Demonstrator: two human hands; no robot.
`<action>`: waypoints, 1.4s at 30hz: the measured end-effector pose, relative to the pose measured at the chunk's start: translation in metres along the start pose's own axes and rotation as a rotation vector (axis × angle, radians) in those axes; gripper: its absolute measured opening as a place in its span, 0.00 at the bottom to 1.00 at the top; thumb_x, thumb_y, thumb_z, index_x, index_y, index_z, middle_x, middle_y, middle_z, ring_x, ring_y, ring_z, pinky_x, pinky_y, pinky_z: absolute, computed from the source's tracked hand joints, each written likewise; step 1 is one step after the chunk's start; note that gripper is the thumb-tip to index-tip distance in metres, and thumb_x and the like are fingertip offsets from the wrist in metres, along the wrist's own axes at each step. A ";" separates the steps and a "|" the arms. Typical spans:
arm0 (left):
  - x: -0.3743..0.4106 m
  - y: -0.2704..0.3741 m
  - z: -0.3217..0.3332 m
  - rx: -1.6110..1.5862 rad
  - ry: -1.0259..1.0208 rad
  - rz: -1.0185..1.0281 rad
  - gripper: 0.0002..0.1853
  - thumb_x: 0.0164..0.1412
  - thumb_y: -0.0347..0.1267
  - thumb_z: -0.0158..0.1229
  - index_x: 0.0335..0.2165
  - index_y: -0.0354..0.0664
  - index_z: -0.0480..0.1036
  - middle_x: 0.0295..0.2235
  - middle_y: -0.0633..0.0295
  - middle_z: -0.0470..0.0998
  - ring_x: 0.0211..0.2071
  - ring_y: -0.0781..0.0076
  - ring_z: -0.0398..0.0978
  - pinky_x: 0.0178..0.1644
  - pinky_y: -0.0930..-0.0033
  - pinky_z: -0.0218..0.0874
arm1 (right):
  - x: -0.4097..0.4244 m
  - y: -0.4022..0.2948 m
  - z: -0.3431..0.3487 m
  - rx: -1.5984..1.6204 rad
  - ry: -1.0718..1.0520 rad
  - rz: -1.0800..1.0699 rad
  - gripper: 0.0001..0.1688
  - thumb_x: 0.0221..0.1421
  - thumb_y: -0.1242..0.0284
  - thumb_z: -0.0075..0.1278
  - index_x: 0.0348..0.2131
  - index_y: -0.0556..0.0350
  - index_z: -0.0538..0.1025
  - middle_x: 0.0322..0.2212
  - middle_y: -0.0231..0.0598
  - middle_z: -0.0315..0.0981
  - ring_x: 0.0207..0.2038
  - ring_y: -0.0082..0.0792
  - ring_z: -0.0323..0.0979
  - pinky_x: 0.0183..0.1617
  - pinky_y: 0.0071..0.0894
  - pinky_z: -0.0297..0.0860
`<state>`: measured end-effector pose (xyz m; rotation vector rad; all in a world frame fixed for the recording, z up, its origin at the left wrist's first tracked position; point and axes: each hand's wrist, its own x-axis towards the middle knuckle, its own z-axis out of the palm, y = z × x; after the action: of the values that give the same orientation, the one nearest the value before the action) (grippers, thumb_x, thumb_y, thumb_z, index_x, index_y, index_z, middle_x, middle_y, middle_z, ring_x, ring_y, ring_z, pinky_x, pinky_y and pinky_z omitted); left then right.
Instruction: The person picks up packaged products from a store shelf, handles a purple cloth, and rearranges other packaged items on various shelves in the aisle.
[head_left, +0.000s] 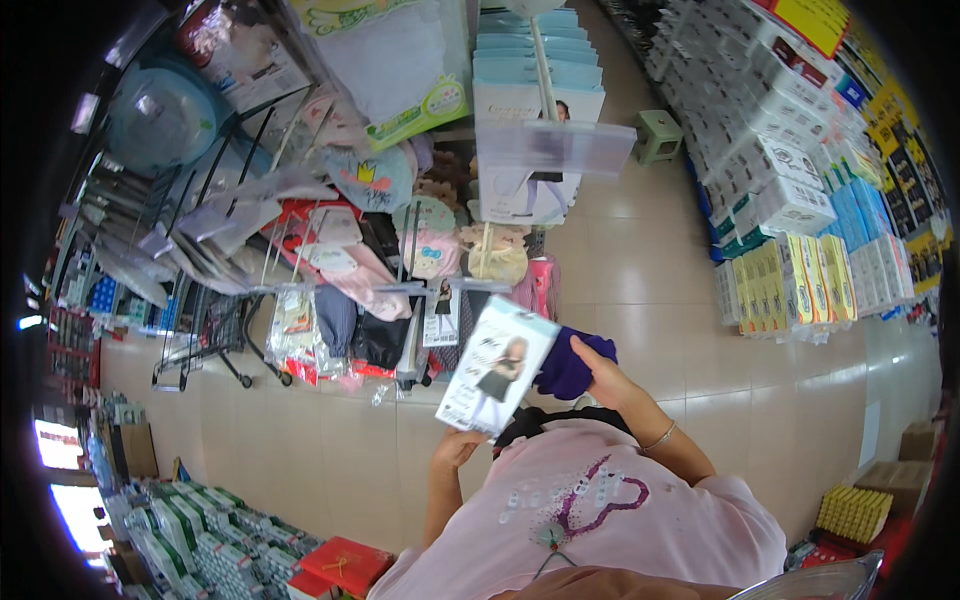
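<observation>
My left hand (459, 448) grips the lower edge of a flat white packet of hosiery (496, 367), which bears writing and a picture of a figure in a dark skirt. The packet is tilted in front of my body. Against its right side, my right hand (604, 375) holds a bunched dark purple cloth (568, 364); part of the cloth is hidden behind the packet. Just beyond, a similar small packet (442, 313) hangs on the display. Farther up, a row of larger hosiery packets (517, 161) hangs from a hook.
Sleeve covers (433, 255) and other bagged goods crowd the rack ahead. A shopping cart (217, 341) stands left of it. Stacked tissue packs (791, 281) line the right side, near a green plastic stool (658, 136). Boxed goods (217, 532) and a red box (346, 564) lie at lower left.
</observation>
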<state>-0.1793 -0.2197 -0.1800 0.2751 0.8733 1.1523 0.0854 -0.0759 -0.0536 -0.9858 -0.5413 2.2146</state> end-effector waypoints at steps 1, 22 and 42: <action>-0.002 0.008 0.026 0.080 0.005 0.005 0.32 0.38 0.14 0.54 0.47 0.35 0.63 0.40 0.52 0.73 0.41 0.59 0.72 0.43 0.63 0.66 | 0.004 0.010 -0.005 0.007 -0.013 -0.021 0.20 0.57 0.62 0.45 0.44 0.55 0.70 0.33 0.34 0.74 0.34 0.24 0.72 0.35 0.23 0.68; 0.022 0.057 0.237 0.873 -0.052 0.589 0.22 0.50 0.28 0.59 0.44 0.33 0.66 0.38 0.55 0.74 0.38 0.74 0.71 0.42 0.72 0.62 | -0.085 -0.081 0.010 -0.527 0.142 -0.829 0.23 0.60 0.67 0.39 0.52 0.60 0.63 0.46 0.35 0.66 0.48 0.24 0.62 0.54 0.25 0.56; 0.020 0.055 0.315 1.504 -0.222 0.963 0.41 0.37 0.32 0.65 0.53 0.40 0.59 0.53 0.51 0.56 0.49 0.56 0.59 0.51 0.59 0.54 | -0.095 -0.063 -0.027 -0.497 0.196 -0.904 0.16 0.56 0.74 0.45 0.44 0.65 0.69 0.40 0.34 0.70 0.41 0.22 0.68 0.44 0.22 0.63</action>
<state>0.0137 -0.1058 0.0487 2.1859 1.3090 1.0209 0.1792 -0.0950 0.0138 -0.9181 -1.1964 1.1878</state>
